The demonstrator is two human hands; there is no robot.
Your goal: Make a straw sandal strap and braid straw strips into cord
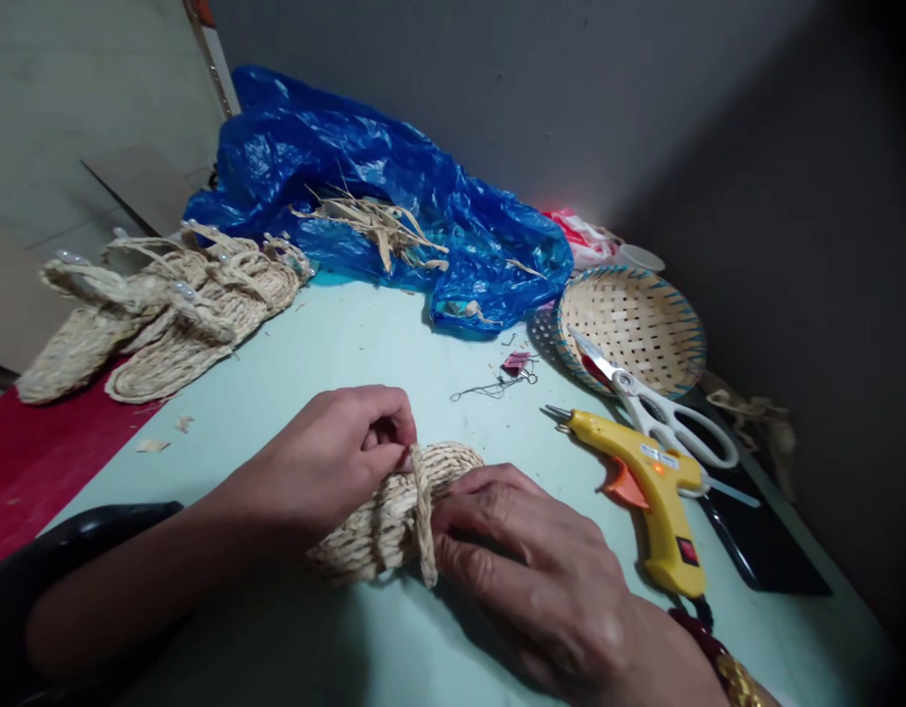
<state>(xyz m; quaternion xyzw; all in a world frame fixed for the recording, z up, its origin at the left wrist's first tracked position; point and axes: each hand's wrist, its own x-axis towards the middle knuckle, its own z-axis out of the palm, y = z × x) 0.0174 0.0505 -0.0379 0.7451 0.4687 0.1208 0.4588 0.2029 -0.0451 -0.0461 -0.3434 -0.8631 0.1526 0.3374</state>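
Observation:
A woven straw slipper sole (368,535) lies on the table in front of me, partly covered by both hands. Across it runs a short braided straw cord (424,525), one end hanging over the near edge. My left hand (335,457) is closed, with thumb and forefinger pinching the cord's upper end. From the right, my right hand (537,565) grips the sole, its fingers curled over the surface close beside the cord. Its fingertips are partly hidden.
Finished straw slippers (209,314) sit at the left. A blue plastic bag (394,147) with straw strips (379,224) lies behind. On the right are a yellow glue gun (655,471), white-handled scissors (666,417), a woven basket (636,329) and a black phone (769,540). Thin wire (489,388) lies mid-table.

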